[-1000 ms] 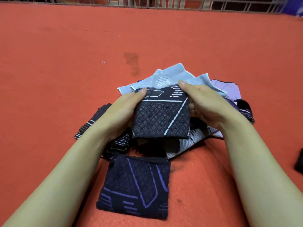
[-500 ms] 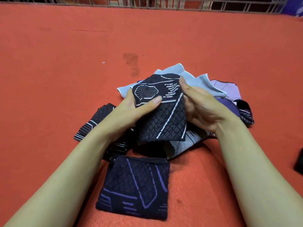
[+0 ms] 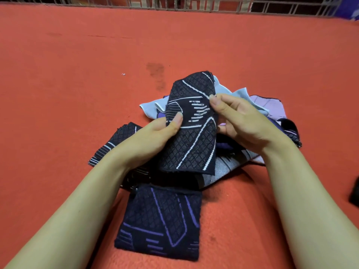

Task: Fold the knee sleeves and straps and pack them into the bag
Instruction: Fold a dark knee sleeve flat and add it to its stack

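Hands meet at the centre of the head view, both on one dark sleeve with white lines [image 3: 192, 129], held raised above the pile. The left hand [image 3: 155, 134] pinches its left edge, thumb pressed on the front face and the other fingers hidden behind the cloth. The right hand [image 3: 239, 121] pinches the right edge higher up, between thumb and fingertips. The sleeve hangs tilted, its upper end leaning toward the top of the frame and its lower hem loose.

Lower centre, a folded dark sleeve with purple lines [image 3: 161, 224] lies flat on the red mat [image 3: 77, 94]. Behind the hands sits a heap of pale blue cloth [image 3: 153, 107], lilac cloth [image 3: 272, 105] and striped dark pieces [image 3: 114, 144]. No bag can be made out for certain; a dark object [image 3: 354, 193] is cut off at the right edge.

Judging from this, the stretchy knit may spring open if either pinch loosens, or the hanging hem may fold crooked.
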`<act>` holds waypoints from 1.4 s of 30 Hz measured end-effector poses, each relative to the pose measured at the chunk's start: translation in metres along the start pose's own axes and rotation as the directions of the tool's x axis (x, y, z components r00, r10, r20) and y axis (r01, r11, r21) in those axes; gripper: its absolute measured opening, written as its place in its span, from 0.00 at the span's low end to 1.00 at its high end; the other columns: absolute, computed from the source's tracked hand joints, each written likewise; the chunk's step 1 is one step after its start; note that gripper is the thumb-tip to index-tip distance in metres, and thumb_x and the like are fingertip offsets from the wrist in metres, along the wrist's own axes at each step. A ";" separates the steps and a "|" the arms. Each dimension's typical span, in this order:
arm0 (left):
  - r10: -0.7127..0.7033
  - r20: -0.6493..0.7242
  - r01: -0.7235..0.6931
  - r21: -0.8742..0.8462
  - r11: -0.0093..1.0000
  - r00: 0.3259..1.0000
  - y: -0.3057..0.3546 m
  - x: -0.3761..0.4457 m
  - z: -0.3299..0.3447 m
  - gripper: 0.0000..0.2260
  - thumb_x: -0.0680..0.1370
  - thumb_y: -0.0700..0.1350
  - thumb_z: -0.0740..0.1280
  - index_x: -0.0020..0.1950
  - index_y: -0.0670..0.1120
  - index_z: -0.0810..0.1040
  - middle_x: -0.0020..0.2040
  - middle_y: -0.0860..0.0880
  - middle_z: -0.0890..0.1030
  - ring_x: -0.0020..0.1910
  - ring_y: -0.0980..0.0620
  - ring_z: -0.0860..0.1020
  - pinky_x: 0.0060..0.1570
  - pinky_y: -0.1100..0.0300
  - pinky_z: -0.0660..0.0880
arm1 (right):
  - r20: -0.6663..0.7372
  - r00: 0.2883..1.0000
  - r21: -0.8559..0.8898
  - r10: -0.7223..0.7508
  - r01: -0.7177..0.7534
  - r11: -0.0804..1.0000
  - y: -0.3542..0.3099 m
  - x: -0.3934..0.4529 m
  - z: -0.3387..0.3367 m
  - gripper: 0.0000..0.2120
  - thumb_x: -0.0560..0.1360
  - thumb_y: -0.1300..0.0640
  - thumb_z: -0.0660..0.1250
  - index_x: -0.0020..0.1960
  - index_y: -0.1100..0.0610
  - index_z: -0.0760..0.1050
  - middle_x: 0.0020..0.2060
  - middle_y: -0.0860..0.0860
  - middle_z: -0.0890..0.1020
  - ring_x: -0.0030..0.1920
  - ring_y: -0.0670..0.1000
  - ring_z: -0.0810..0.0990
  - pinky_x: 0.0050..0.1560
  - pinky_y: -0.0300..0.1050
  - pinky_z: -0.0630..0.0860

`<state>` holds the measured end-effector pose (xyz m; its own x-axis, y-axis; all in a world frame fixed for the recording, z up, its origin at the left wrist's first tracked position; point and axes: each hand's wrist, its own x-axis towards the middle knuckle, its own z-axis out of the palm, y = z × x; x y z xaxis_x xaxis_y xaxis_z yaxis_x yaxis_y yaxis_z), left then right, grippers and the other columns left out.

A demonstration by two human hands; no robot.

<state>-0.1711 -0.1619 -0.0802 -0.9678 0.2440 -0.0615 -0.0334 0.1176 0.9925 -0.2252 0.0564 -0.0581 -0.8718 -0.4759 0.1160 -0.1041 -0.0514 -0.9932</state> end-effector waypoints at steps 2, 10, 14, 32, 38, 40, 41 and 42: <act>-0.050 -0.013 0.048 -0.155 0.987 0.999 0.002 0.001 0.002 0.20 0.86 0.55 0.57 0.60 0.44 0.83 0.58 0.47 0.87 0.58 0.49 0.85 0.60 0.53 0.80 | -0.051 0.999 -0.127 -0.007 0.001 0.992 -0.009 -0.001 -0.005 0.16 0.81 0.50 0.68 0.48 0.64 0.74 0.46 0.59 0.76 0.48 0.55 0.74 0.48 0.48 0.78; 0.037 0.015 -0.026 -0.453 0.891 0.999 0.011 -0.004 0.009 0.19 0.81 0.52 0.59 0.62 0.42 0.80 0.60 0.44 0.86 0.58 0.49 0.85 0.56 0.57 0.82 | 0.014 0.974 0.237 0.224 -0.221 0.946 -0.002 0.003 0.001 0.23 0.80 0.54 0.70 0.70 0.66 0.74 0.62 0.61 0.83 0.54 0.56 0.83 0.49 0.48 0.84; 0.041 -0.022 -0.046 -0.329 0.943 0.999 0.011 -0.002 0.009 0.17 0.86 0.51 0.56 0.60 0.43 0.81 0.57 0.47 0.87 0.55 0.51 0.86 0.53 0.59 0.82 | -0.043 0.984 0.320 0.170 -0.148 0.936 0.000 0.006 -0.003 0.24 0.76 0.64 0.71 0.70 0.69 0.73 0.65 0.66 0.80 0.57 0.58 0.83 0.57 0.50 0.83; 0.285 -0.178 -0.279 0.061 0.958 0.942 0.001 0.007 -0.016 0.13 0.88 0.46 0.58 0.70 0.54 0.76 0.45 0.46 0.81 0.33 0.52 0.78 0.32 0.59 0.77 | 0.028 0.999 -0.038 0.029 -0.028 0.999 0.000 0.000 -0.006 0.14 0.81 0.56 0.68 0.64 0.45 0.81 0.53 0.63 0.77 0.53 0.59 0.70 0.47 0.51 0.74; 0.338 -0.156 -0.331 0.069 0.941 0.928 0.007 0.001 -0.021 0.21 0.82 0.30 0.60 0.50 0.52 0.87 0.47 0.44 0.85 0.45 0.39 0.84 0.47 0.46 0.81 | -0.039 0.998 0.013 -0.056 0.057 0.998 -0.003 -0.010 -0.007 0.17 0.82 0.72 0.55 0.51 0.59 0.81 0.45 0.68 0.80 0.40 0.51 0.82 0.46 0.48 0.83; 0.348 -0.133 -0.342 0.064 0.937 0.928 0.007 -0.001 -0.021 0.28 0.79 0.24 0.58 0.42 0.54 0.88 0.45 0.50 0.87 0.44 0.48 0.84 0.46 0.53 0.79 | -0.028 0.999 0.050 -0.047 0.048 0.998 -0.004 -0.012 -0.002 0.22 0.81 0.73 0.53 0.40 0.54 0.76 0.32 0.55 0.74 0.28 0.47 0.70 0.26 0.37 0.67; 0.360 -0.110 -0.358 0.035 0.933 0.926 0.005 -0.001 -0.023 0.27 0.80 0.25 0.60 0.42 0.54 0.87 0.44 0.50 0.87 0.42 0.49 0.83 0.44 0.54 0.78 | -0.024 0.999 0.072 -0.032 0.034 0.997 -0.002 -0.010 -0.001 0.22 0.81 0.72 0.53 0.39 0.52 0.74 0.32 0.54 0.71 0.28 0.49 0.68 0.25 0.39 0.62; 0.376 -0.100 -0.377 0.006 0.926 0.921 0.007 -0.002 -0.021 0.23 0.81 0.28 0.62 0.42 0.53 0.87 0.42 0.50 0.86 0.39 0.51 0.82 0.40 0.57 0.78 | -0.026 1.000 0.102 -0.016 0.019 0.995 -0.001 -0.008 -0.001 0.22 0.81 0.71 0.53 0.38 0.50 0.72 0.33 0.54 0.69 0.30 0.50 0.66 0.26 0.41 0.59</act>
<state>-0.1749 -0.1814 -0.0711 -0.9292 0.1732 0.3265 0.3352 0.0225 0.9419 -0.2185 0.0608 -0.0581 -0.8821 -0.4522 0.1320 -0.0711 -0.1492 -0.9863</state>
